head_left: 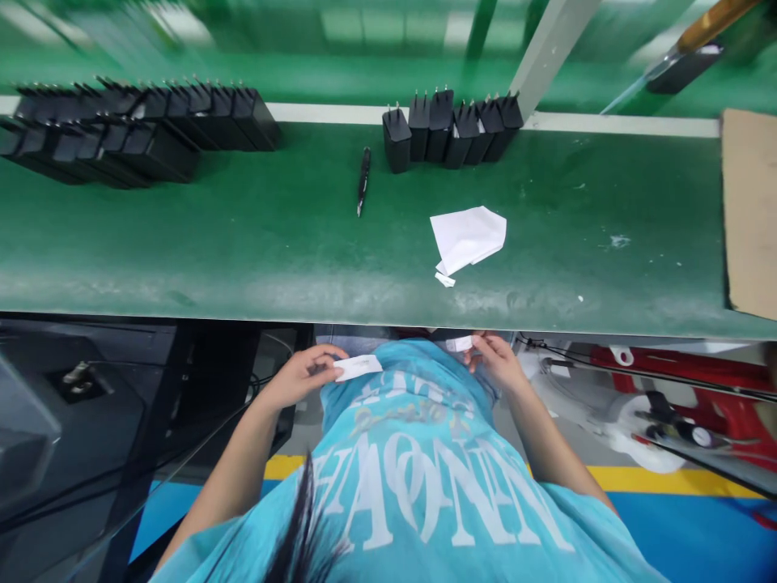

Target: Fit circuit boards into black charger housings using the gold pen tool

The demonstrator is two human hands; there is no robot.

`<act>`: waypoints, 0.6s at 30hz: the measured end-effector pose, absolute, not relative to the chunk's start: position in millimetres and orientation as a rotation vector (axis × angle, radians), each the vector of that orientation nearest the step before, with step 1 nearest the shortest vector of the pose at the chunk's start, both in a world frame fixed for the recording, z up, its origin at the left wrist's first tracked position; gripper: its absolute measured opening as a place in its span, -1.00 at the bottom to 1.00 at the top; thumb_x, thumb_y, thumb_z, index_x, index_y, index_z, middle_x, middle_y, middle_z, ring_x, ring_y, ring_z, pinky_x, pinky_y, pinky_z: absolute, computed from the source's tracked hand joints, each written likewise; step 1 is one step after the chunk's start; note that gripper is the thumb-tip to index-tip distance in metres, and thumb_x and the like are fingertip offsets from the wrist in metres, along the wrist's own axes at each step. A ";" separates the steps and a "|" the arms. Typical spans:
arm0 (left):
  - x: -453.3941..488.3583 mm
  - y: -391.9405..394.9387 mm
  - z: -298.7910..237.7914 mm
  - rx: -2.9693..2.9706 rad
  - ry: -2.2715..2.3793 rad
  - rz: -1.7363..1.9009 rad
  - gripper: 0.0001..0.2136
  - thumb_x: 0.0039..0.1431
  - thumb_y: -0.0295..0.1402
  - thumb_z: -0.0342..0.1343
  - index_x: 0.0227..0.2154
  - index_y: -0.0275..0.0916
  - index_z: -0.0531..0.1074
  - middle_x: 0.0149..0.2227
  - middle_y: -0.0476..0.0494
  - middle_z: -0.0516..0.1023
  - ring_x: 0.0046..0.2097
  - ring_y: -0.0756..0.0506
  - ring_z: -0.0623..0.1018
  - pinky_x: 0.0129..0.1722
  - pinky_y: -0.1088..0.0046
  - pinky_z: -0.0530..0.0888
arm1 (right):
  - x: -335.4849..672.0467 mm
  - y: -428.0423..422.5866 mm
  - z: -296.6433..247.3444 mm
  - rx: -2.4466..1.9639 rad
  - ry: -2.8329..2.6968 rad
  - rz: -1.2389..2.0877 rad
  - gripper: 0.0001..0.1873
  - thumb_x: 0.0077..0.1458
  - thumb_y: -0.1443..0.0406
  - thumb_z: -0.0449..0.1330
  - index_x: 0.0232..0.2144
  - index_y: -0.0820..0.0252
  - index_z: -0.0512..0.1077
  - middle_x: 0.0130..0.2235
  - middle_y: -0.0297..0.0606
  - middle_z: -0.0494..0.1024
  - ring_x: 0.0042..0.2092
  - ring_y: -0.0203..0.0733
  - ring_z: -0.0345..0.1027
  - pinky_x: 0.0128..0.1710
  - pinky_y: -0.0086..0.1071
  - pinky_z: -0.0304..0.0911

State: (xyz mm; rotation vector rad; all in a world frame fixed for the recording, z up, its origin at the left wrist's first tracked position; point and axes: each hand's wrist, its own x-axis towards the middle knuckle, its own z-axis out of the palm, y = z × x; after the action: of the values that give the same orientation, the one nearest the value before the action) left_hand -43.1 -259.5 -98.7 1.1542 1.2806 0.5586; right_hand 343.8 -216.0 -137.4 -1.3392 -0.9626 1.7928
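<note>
Below the bench edge, in front of my shirt, my left hand (309, 374) pinches a white paper slip (359, 367) with faint print on it. Across from it, my right hand (493, 356) grips a smaller piece of white paper (460, 344) between thumb and fingers. The two pieces are apart. On the bench above my hands lies a folded white sheet (470, 236), with a small paper scrap (445, 280) at its lower corner. A black pen (363, 182) rests to the left of the sheet.
Black plug adapters (452, 129) stand in a row at the back of the green bench (291, 243), prongs up. A larger group of black adapters (151, 134) is at the left. Cardboard (749, 210) lies at the right edge. A wooden-handled tool (716, 24) is at the upper right.
</note>
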 end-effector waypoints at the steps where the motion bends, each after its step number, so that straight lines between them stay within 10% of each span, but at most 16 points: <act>1: -41.1 -257.8 -89.0 1.189 1.252 0.556 -0.75 0.04 -0.27 0.26 -0.20 -0.23 0.50 -0.47 -0.05 0.55 -0.42 -0.02 0.53 -0.39 0.52 0.44 | 342.1 -219.8 -131.9 -1.295 -0.971 1.836 -0.66 0.03 0.03 0.25 -0.42 0.18 0.37 -0.49 -0.30 0.45 -0.49 -0.27 0.36 -0.60 -0.42 0.29; 18: 39.0 -171.6 5.2 1.557 1.374 0.766 -0.80 0.15 -0.21 0.16 -0.30 -0.24 0.52 -0.46 -0.03 0.56 -0.45 -0.02 0.51 -0.43 0.53 0.39 | 298.7 -215.9 -52.8 -0.989 -1.216 1.865 -0.77 0.17 0.12 0.17 -0.34 0.17 0.40 -0.24 -0.21 0.57 -0.42 -0.33 0.44 -0.40 -0.41 0.39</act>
State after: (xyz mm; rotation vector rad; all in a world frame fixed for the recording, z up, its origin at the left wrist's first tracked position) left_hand 39.0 -171.6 5.2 1.5567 1.3745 0.7664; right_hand 298.7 -215.9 -52.8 -0.9895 -1.2158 1.8652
